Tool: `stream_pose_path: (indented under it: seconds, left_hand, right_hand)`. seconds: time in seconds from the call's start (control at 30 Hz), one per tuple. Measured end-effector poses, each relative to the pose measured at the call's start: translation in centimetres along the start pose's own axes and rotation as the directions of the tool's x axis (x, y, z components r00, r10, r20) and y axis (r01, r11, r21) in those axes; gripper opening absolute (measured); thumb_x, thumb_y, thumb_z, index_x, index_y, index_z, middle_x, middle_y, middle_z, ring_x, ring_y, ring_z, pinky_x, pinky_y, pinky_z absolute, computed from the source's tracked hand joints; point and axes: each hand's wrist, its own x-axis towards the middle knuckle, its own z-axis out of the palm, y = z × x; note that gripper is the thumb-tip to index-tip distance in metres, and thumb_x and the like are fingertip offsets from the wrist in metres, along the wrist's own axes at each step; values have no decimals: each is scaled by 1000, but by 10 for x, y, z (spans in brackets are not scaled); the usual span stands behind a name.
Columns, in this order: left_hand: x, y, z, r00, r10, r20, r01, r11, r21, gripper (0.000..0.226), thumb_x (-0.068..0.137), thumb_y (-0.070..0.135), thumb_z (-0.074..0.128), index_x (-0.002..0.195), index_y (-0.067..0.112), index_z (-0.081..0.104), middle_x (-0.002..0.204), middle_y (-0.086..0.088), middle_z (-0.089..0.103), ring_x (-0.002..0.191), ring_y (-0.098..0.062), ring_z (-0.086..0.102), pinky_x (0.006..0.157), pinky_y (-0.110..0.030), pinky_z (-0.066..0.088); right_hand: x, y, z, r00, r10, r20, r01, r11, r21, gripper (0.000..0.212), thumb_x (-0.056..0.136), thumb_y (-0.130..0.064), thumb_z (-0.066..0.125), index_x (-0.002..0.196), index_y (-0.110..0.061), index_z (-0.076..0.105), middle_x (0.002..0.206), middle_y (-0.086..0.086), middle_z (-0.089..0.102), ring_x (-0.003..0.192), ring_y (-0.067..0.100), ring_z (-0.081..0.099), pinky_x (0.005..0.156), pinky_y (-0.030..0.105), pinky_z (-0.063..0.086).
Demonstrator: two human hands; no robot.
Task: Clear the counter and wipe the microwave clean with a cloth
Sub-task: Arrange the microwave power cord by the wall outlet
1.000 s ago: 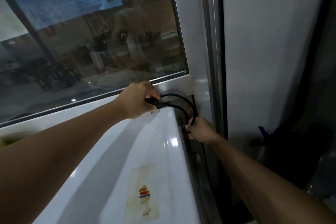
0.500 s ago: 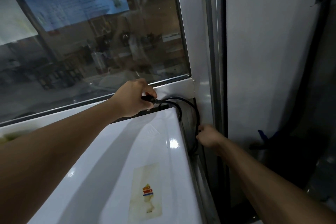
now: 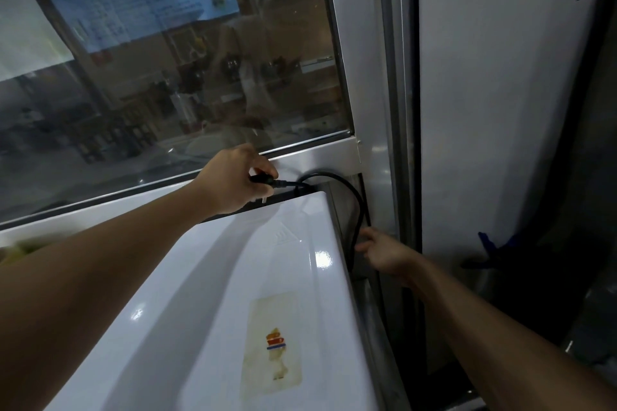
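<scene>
Head view looked down on the white microwave, which sat against the window with its right side close to a metal frame. The left hand was at the back right corner of the top, its fingers curled round the black plug, a prong showing below. From there the cord arched over the corner and dropped into the gap between microwave and frame. The right hand was low in that gap, just beside the cord, fingers loosely spread; whether they touched it could not be told.

The cord looked stiff enough to hold its arch yet pliant, light, and best held at the moulded plug rather than by the wire. The microwave itself was probably heavy and its glossy top slippery, so it would want a hold under both sides, not on top. A worn sticker lay on the top. No cloth was visible.
</scene>
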Motion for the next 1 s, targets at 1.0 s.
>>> stream_pose_path:
  seconds: [1.0]
  left_hand:
    - [-27,-6,34,984,-19,-177,19,1000,0,31,79,15,67,109,17,67,111,2,61,103,-23,56,79,-39,51]
  right_hand:
    - [-39,-21,-25,999,21,-49,-21,1000,0,78,85,5,57,148,-23,19,131,14,49,108,19,52,71,18,43]
